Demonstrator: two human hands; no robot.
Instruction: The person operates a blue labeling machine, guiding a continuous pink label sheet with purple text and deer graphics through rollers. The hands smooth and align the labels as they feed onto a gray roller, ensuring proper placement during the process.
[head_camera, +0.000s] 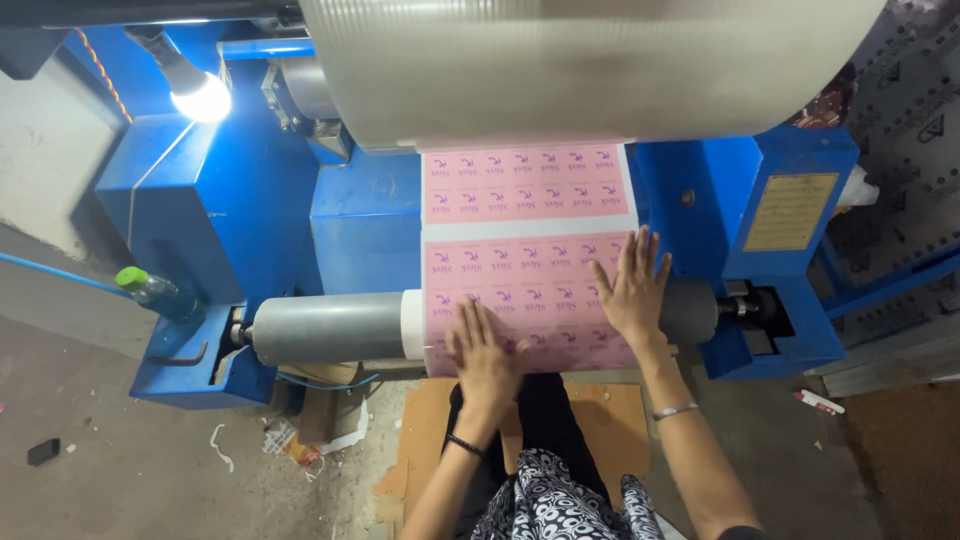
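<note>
A pink printed label sheet (525, 215) runs down from a big silvery roll (590, 60) and wraps over a grey roller (325, 327) on a blue machine (240, 200). My left hand (487, 358) lies flat on the lower part of the sheet, fingers spread, a dark band on its wrist. Higher and to the right, my right hand (633, 288) presses flat on the sheet's right edge over the roller; it wears a silver bracelet. Neither hand holds anything.
A lit bulb (203, 97) shines at the upper left. A green-capped bottle (152, 290) rests on the machine's left ledge. Cardboard (425, 440) lies on the floor under my legs, with paper scraps (300, 445) to the left. A yellow plate (790, 210) is on the right housing.
</note>
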